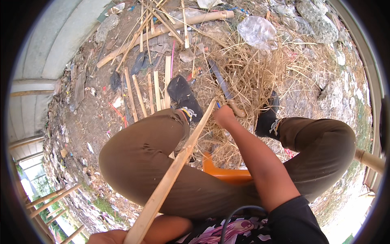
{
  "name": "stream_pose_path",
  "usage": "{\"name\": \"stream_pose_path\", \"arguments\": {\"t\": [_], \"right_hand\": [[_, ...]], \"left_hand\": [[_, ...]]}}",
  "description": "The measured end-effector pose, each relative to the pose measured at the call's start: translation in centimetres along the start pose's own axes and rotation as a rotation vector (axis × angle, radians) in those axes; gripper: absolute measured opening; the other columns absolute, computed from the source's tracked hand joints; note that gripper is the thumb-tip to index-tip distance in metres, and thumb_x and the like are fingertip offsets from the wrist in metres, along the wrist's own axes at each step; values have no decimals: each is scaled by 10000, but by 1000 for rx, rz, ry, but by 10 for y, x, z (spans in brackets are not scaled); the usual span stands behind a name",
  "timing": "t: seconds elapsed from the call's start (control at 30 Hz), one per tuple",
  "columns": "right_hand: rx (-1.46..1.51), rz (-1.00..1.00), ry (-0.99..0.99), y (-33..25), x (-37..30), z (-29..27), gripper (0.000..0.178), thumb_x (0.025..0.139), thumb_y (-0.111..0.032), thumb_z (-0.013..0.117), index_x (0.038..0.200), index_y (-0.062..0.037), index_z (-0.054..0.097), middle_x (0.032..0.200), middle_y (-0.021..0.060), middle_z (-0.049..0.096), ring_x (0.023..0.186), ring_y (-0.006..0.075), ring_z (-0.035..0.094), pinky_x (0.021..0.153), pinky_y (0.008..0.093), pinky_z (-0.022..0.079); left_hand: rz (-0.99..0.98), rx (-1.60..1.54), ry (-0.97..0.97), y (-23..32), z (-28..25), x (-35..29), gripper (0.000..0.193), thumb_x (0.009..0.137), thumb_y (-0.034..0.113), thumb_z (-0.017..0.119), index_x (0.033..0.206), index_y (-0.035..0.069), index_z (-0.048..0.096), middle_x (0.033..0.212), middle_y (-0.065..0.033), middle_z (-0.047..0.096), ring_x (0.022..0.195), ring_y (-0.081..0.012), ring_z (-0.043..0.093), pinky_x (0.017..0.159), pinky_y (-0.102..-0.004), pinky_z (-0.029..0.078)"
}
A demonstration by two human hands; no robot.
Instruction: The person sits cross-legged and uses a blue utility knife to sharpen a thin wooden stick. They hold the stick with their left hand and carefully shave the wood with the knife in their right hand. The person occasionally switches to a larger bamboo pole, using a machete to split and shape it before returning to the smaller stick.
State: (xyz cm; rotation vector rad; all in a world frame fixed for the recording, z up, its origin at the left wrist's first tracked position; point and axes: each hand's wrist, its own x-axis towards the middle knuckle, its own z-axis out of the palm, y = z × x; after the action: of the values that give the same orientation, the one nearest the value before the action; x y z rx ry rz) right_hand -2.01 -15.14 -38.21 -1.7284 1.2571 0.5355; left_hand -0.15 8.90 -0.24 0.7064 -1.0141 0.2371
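The left hand (107, 237) grips the pale bamboo strip (178, 162), slanted over the left thigh (140, 162); the right hand (224, 116) is clenched around a blue item (218, 105) near its tip; split pieces (157, 91) lie beyond; this one seems unfinished.

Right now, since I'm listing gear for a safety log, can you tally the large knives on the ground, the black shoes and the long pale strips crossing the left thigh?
Large knife: 1
Black shoes: 2
Long pale strip: 1
Total: 4
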Motion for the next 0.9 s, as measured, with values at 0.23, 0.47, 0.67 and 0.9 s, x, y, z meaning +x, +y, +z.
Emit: {"name": "stream_pose_path", "arguments": {"t": [0.23,0.47,0.67,0.9], "right_hand": [[-95,-252,-74,-23,-110,-32,336,857,-244,580,876,81,667,864,307,655,860,433,659,785,473,525],[-5,-335,-48,-30,-213,-37,352,868,-259,582,758,63,671,712,285,634,709,451,647,697,499,524],[18,-430,41,-26,-205,-26,379,885,-263,572,711,61,660,671,286,617,680,457,642,673,508,522],[-15,-345,36,-34,-190,-26,322,877,-256,584,816,45,682,785,254,667,759,426,670,712,482,537]], "left_hand": [[-43,-277,-188,-34,13,23,346,928,207,531,585,186,482,467,110,416,382,19,409,376,-139,257],[15,-477,-193,-32,9,13,299,842,108,565,558,190,520,472,103,436,391,20,418,369,-145,261],[103,-398,-134,-25,4,3,301,875,268,588,598,189,500,527,92,481,421,-6,447,383,-158,311],[-78,-16,-214,-17,26,10,639,884,758,367,667,162,445,546,63,397,429,-55,366,387,-212,320]]}}
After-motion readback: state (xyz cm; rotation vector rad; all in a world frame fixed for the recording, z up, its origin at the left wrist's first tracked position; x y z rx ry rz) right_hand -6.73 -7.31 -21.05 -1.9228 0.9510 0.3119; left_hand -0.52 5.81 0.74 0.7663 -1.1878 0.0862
